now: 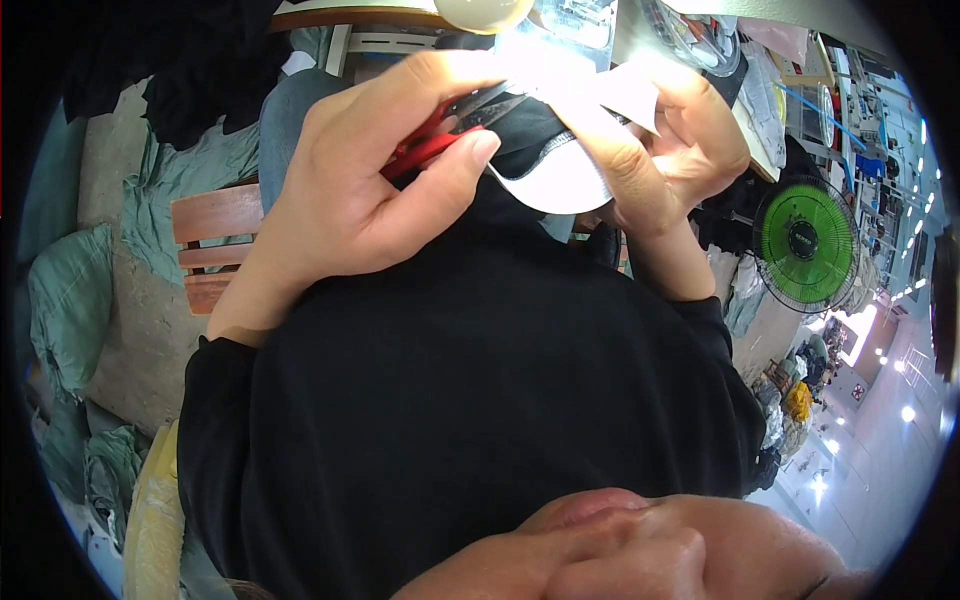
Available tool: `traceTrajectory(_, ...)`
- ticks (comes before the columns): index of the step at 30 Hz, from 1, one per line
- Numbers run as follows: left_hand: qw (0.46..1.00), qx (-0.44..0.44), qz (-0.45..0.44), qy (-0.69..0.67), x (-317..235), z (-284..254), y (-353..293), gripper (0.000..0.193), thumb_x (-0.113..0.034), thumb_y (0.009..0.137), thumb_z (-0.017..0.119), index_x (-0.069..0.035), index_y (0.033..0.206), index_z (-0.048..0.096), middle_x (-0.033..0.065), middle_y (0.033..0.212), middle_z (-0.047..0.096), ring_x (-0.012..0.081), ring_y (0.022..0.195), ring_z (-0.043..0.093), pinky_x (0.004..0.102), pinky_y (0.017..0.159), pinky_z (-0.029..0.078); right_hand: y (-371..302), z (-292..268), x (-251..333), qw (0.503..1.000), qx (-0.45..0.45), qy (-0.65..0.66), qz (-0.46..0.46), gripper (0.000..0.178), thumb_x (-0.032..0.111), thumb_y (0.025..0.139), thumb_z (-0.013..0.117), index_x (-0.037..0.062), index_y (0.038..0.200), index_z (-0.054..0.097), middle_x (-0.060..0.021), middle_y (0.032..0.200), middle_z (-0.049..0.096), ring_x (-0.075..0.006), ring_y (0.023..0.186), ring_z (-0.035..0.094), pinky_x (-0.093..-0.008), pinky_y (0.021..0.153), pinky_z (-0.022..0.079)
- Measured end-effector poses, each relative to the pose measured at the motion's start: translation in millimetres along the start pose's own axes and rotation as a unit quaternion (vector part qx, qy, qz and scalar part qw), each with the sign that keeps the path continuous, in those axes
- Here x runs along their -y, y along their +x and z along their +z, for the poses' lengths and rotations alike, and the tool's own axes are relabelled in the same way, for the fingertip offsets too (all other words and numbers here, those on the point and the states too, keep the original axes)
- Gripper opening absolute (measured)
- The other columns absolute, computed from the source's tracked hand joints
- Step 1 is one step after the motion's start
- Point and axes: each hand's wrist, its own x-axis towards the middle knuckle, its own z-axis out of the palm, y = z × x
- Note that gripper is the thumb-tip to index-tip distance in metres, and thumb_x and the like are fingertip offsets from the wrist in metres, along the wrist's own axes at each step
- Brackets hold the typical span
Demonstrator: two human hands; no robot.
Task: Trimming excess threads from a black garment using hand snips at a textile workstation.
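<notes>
My left hand [375, 175] is closed around small red-handled scissors [425, 150], whose metal blades point toward the piece between my hands. That piece is white fabric [565, 180] with a dark part inside its curved edge, and a stitched-looking line runs along the border. My right hand [665, 150] pinches the white fabric from the other side, thumb stretched along it. Strong glare washes out the fingertips and the top of the fabric, so the exact contact of blades and cloth is hidden.
Just beyond my hands are a table edge [360, 17] and a brightly lit machine part [575, 20]. A green fan [805, 240] stands at the right. A slatted wooden seat [215, 215] and green cloth bundles [70, 300] are at the left. Dark cloth hangs at the upper left.
</notes>
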Motion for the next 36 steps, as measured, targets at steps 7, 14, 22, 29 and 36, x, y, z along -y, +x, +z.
traceTrajectory(7,0.996,0.043,0.006,0.078,-1.0,-3.4,-1.9,0.036,-0.004,0.089,0.067,0.002,0.124,0.066,0.008,0.087,0.071,0.0099,0.066,0.059,0.0205,0.061,0.043,-1.2,-1.4,4.1,0.997,-0.004,0.041,0.06,0.034,0.005,0.06,0.078,0.0088,0.093,0.075,-0.0251,0.102,0.062,-0.0254,0.073,0.063,-0.0223,0.056,0.046)
traceTrajectory(14,0.997,0.044,-0.026,0.062,-3.7,-3.1,-1.5,0.036,-0.004,0.089,0.067,0.001,0.125,0.066,0.0075,0.087,0.071,0.0096,0.065,0.058,0.0209,0.06,0.043,-0.4,-0.6,4.3,0.996,0.01,0.063,0.061,0.037,0.006,0.058,0.079,0.0095,0.094,0.075,-0.0212,0.104,0.06,-0.027,0.078,0.061,-0.0277,0.061,0.048)
traceTrajectory(22,0.995,0.053,-0.046,0.066,-6.9,-4.2,-0.1,0.035,-0.004,0.09,0.067,0.001,0.125,0.066,0.0061,0.084,0.071,0.0086,0.065,0.058,0.0208,0.06,0.043,1.4,-0.2,3.4,0.994,0.024,0.085,0.059,0.04,0.006,0.056,0.08,0.0101,0.096,0.074,-0.0173,0.107,0.058,-0.0286,0.083,0.06,-0.0331,0.067,0.05)
traceTrajectory(29,0.995,0.057,-0.064,0.051,-6.6,-3.9,-0.6,0.035,-0.003,0.091,0.066,-0.001,0.126,0.066,0.0044,0.08,0.069,0.0064,0.063,0.056,0.0194,0.058,0.041,3.2,3.0,1.2,0.999,0.028,-0.015,-0.037,0.038,0.005,0.055,0.081,0.0101,0.092,0.073,-0.0162,0.111,0.054,-0.0286,0.084,0.061,-0.0314,0.064,0.052)
traceTrajectory(36,0.997,0.014,-0.076,0.025,-3.1,6.7,-4.1,0.033,-0.004,0.095,0.062,0.0,0.128,0.064,0.003,0.08,0.067,0.0053,0.065,0.057,0.0188,0.06,0.042,8.0,1.1,9.1,0.999,0.045,-0.007,0.006,0.035,0.005,0.054,0.081,0.0084,0.088,0.074,-0.0141,0.11,0.054,-0.0279,0.084,0.061,-0.03,0.064,0.051)
